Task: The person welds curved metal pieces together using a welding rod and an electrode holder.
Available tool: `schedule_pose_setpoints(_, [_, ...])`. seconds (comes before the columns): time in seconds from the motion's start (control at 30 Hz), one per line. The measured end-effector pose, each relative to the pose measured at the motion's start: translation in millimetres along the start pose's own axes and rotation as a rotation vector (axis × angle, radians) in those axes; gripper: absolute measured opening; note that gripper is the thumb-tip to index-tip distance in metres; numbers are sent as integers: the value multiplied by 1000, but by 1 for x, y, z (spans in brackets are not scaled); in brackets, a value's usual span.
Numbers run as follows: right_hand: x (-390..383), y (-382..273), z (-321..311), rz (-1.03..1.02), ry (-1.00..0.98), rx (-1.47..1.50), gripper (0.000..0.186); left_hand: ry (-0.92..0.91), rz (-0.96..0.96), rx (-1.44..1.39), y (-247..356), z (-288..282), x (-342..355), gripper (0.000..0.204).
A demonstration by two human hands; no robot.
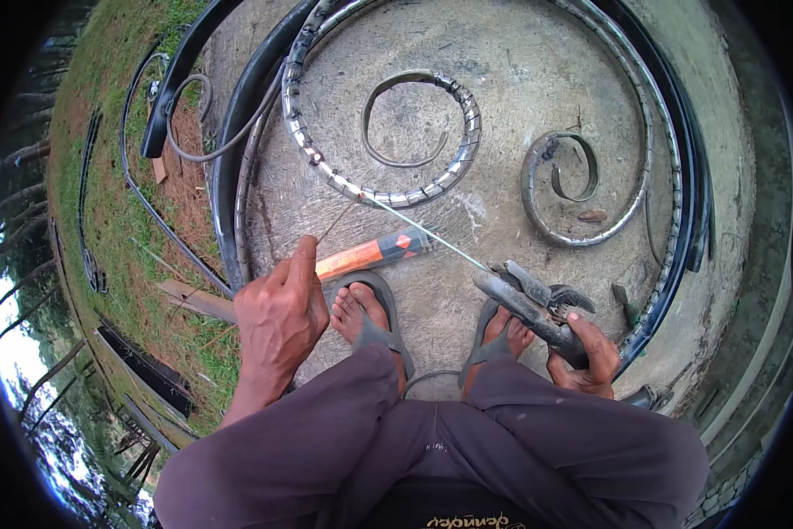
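Note:
My right hand [590, 357] is closed around the handle of a dark welding electrode holder [524, 304]. A pale, thin welding electrode [427, 231] is clamped in its jaws and slants up to the left. Its far tip meets, or nearly meets, a bent metal scroll [423, 191] lying on the concrete. Between the fingers of my left hand [282, 313] is pinched a thin brownish rod [339, 218]. This rod's far end is at the same spot on the scroll, where a small reddish point shows. Short crosswise pieces or marks run along the scroll's band.
An orange and clear electrode packet [365, 257] lies by my sandalled left foot [361, 309]. A smaller curled end [559, 229] is at the right, inside a long bent black bar [678, 159]. A grey cable [189, 154] and grass [119, 185] are at the left.

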State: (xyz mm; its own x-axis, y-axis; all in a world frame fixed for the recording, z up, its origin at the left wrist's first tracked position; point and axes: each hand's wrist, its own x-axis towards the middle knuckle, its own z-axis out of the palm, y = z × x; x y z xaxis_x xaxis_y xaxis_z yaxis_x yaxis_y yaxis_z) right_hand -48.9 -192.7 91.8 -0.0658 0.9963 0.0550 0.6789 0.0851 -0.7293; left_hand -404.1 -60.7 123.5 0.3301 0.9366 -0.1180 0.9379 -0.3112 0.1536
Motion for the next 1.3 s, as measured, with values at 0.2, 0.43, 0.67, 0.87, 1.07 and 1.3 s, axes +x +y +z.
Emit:
schedule_pose_setpoints(0.2, [-4,3,5,63,17,76,63,-20,-14,0,2,-1,1,43])
schedule_pose_setpoints(0.43, [-3,4,4,10,65,-2,61,-27,-29,-1,2,-2,1,40])
schedule_pose_setpoints(0.67, [3,-4,3,40,-10,46,58,-12,-49,-21,5,-2,2,34])
schedule_pose_setpoints(0.87, [2,-2,2,-14,-8,19,59,-18,-50,-17,4,-3,2,35])
schedule_pose_setpoints(1.07, [1,-2,1,7,-18,16,59,-8,-42,-25,5,-3,3,36])
schedule_pose_setpoints(1.3, [1,-13,1,777,-188,511,65,-2,-60,-42,4,-2,1,28])
